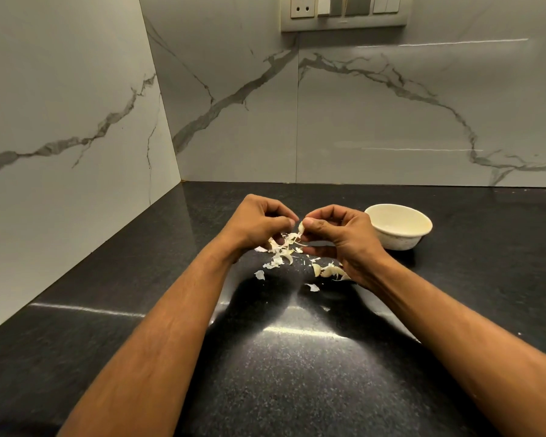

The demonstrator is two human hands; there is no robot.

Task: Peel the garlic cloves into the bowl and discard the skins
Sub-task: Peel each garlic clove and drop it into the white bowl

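A garlic clove (pixel 300 228) is being pinched between both hands above the dark counter (pixel 297 357).

The clove is being held by the curled fingertips of the right hand (pixel 338 234), while its skin is being gripped and pulled by the closed fingers of the left hand (pixel 259 225). Loose skins (pixel 278 258) are being left scattered on the counter just below, with unpeeled cloves (pixel 328 272) lying partly under the right wrist. The bowl (pixel 398 226) is being kept just beside the right hand; its contents cannot be made out. The small clove could be dropped among the skins if the pinch slips, and the waiting cloves could be swept aside by the right forearm.
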